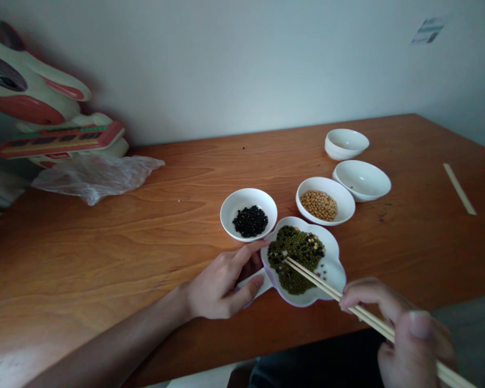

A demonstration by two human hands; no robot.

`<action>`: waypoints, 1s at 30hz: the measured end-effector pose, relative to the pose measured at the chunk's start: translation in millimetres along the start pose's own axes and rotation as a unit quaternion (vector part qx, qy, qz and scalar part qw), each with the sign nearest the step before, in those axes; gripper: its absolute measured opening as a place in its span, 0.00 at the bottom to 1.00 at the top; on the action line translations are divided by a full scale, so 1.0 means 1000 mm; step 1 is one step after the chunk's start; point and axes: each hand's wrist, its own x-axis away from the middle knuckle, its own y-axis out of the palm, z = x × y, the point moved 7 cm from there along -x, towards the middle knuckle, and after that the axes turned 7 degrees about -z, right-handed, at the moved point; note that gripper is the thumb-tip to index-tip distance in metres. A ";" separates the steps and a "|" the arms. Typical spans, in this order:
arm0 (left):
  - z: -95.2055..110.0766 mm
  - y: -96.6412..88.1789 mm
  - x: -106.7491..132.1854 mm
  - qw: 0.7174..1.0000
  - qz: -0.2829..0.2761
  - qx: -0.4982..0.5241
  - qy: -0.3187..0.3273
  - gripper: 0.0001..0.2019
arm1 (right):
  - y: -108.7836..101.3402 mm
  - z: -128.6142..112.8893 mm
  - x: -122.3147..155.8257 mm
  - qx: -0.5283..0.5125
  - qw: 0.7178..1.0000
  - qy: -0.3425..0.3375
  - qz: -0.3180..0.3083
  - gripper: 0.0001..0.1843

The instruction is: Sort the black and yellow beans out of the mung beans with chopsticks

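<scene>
The right hand (408,334) is closed around a pair of wooden chopsticks (319,283), which angle in from the near right, their tips resting among the beans. The view is dim, so whether the tips pinch a bean is hard to tell. The left hand (222,285) grasps the left edge of a white flower-shaped dish (333,264), its thumb on the near side and its fingers along the far side.

The dish sits near the middle of the near table edge, holding mung beans (295,248) mixed with black and some pale beans. Just beyond it on the left is a bowl (228,213) of black beans (249,221); on the right, a bowl (345,205) of soybeans (318,205). Two more white bowls, (361,180) and (346,143), stand farther right on the wooden table (105,253). A plastic bag (92,180) and a painted figure (36,102) lie far left, and a pale stick (459,188) lies right.
</scene>
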 end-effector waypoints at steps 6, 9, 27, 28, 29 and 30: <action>0.000 0.000 0.000 1.000 -0.002 -0.003 0.002 0.33 | 0.000 0.012 0.007 -0.013 0.999 -0.026 -0.025 0.33; 0.000 0.000 0.000 1.000 -0.002 -0.001 0.002 0.33 | 0.001 0.016 0.011 -0.021 0.998 -0.020 -0.056 0.37; -0.002 0.000 0.000 1.000 0.001 0.006 0.000 0.32 | 0.000 0.033 0.013 -0.030 0.997 0.025 -0.072 0.41; -0.002 0.000 0.000 1.000 0.002 0.006 0.000 0.32 | 0.000 0.033 0.013 -0.030 0.997 0.022 -0.072 0.41; -0.002 0.000 0.000 1.000 0.002 0.006 0.000 0.32 | 0.000 0.033 0.012 -0.030 0.996 0.018 -0.076 0.42; -0.002 0.000 0.000 1.000 0.003 0.006 0.000 0.32 | 0.001 0.032 0.012 -0.029 0.996 0.016 -0.078 0.42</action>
